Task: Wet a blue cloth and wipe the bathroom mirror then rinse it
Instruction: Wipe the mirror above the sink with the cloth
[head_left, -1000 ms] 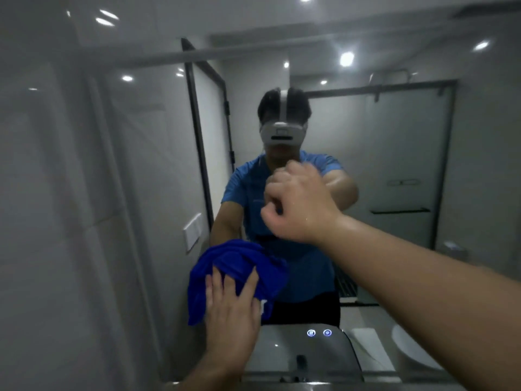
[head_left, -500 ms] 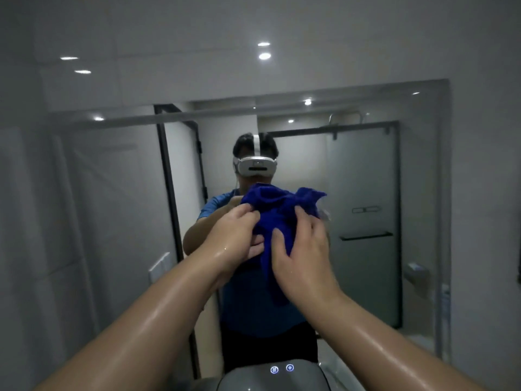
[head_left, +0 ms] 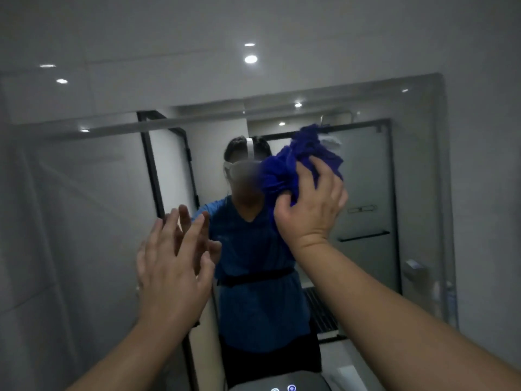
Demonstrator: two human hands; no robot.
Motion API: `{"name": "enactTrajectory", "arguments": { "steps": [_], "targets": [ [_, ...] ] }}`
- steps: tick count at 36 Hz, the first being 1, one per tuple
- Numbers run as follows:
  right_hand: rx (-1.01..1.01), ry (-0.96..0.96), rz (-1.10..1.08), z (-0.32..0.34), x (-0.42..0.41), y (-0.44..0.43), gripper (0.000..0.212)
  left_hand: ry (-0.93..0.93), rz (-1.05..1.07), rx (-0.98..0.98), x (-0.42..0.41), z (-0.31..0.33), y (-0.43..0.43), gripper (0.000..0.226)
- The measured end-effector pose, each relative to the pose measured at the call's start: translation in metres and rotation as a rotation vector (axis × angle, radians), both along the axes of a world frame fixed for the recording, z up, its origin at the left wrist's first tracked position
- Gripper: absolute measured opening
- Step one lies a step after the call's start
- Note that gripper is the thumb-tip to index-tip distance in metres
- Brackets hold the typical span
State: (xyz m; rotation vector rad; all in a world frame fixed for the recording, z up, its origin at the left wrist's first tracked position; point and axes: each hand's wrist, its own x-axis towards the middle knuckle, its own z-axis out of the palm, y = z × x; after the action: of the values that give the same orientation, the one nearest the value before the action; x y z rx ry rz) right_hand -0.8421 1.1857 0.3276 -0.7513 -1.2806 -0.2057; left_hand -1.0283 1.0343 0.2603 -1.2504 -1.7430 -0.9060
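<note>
Pressing blue cloth [head_left: 284,176] to mirror [head_left: 417,170], right hand [head_left: 311,210] clenched; left hand [head_left: 172,266] spread, empty.

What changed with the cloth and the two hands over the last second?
The blue cloth changed hands: a second ago the left hand pressed it low on the mirror; half a second ago both hands bunched it mid-air. Now the right hand alone presses it higher and further right on the glass, and the left hand has let go, fingers spread open near the glass. The cloth remains crumpled.
</note>
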Motion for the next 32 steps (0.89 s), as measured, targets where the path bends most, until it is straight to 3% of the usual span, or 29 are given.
{"name": "enactTrajectory", "arguments": {
  "steps": [2,7,13,15,18,21,24,28,32],
  "targets": [
    [0.089,-0.092,0.012,-0.016,0.0,0.006,0.055,0.033,-0.002,-0.008,-0.004,-0.008,0.006,0.071],
    [0.32,-0.545,0.114,-0.101,0.034,0.028,0.064,0.139,-0.043,0.048,-0.007,-0.015,0.04,0.068],
    [0.348,-0.821,0.077,-0.177,0.125,0.077,0.064,0.276,-0.047,0.197,-0.029,-0.025,0.065,0.069],
    [0.337,-0.752,0.022,-0.181,0.16,0.093,0.062,0.303,-0.025,0.194,-0.031,-0.026,0.069,0.073],
    [0.216,-0.489,-0.071,-0.163,0.195,0.105,0.051,0.285,-0.013,0.184,-0.028,-0.028,0.069,0.073],
    [0.04,-0.101,-0.129,-0.12,0.181,0.106,0.048,0.275,-0.022,0.199,-0.025,-0.028,0.068,0.072],
    [0.007,0.17,-0.133,-0.064,0.141,0.094,0.044,0.282,-0.03,0.2,-0.025,-0.029,0.067,0.072],
    [0.091,0.254,-0.096,0.009,0.081,0.065,0.04,0.254,-0.022,0.179,-0.023,-0.03,0.066,0.071],
    [0.173,0.096,-0.04,0.038,0.021,0.03,0.043,0.259,-0.031,0.201,-0.026,-0.031,0.066,0.069]
  ]
}}
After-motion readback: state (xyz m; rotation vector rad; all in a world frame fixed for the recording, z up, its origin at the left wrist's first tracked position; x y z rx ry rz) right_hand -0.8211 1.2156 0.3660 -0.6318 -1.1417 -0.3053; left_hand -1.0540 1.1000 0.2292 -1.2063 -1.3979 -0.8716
